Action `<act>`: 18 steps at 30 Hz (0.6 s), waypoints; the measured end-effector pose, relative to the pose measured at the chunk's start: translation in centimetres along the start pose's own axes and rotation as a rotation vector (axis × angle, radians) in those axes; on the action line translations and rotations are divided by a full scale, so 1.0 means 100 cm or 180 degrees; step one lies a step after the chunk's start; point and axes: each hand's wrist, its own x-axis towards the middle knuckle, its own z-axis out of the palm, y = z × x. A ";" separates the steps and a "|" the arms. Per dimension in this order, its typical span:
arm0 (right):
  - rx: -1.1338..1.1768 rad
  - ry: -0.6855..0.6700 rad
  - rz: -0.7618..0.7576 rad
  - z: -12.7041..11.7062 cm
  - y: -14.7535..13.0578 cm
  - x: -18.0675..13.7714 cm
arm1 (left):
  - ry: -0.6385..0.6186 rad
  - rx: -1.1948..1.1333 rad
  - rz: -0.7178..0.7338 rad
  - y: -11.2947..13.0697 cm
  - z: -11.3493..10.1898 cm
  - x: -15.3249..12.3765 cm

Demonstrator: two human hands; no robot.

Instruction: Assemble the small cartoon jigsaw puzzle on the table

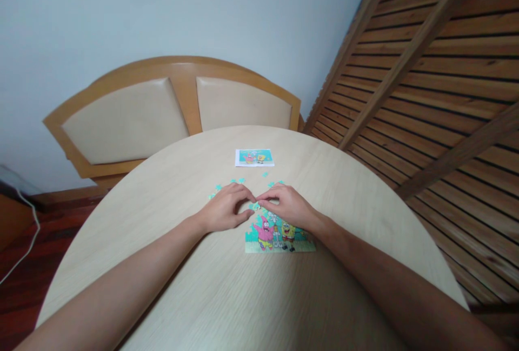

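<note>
My left hand point(227, 206) and my right hand point(287, 203) meet above the table, fingertips almost touching. Between them are small turquoise puzzle pieces point(257, 206), which the curled fingers of both hands grip at the edges; how many are joined is too small to tell. Just below my right hand lies a partly assembled jigsaw puzzle point(267, 237), showing a pink starfish, a pale figure and a yellow sponge character. Its upper right part is hidden under my right hand and wrist.
Loose turquoise pieces lie beyond my hands, among them one piece point(265, 174) near the picture card point(254, 158). The round pale wooden table point(203, 297) has a cushioned chair point(130, 121) behind it. A slatted wooden screen point(425, 75) stands at the right.
</note>
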 end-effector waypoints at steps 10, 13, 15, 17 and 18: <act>0.0139 0.0219 0.0230 -0.002 0.003 -0.002 | -0.0128 0.0018 0.0081 0.004 -0.003 0.000; 0.0032 0.0352 0.0246 -0.005 0.009 -0.001 | -0.0128 0.0050 0.0081 0.004 -0.003 -0.001; -0.0140 0.0534 0.0255 -0.008 0.015 -0.001 | -0.0120 0.0049 0.0094 0.003 -0.004 0.000; -0.0347 0.0748 0.0288 -0.013 0.024 -0.001 | -0.0123 0.0038 0.0111 0.003 -0.004 0.000; -0.0433 0.0827 0.0304 -0.015 0.028 0.000 | -0.0127 0.0028 0.0122 0.003 -0.004 0.000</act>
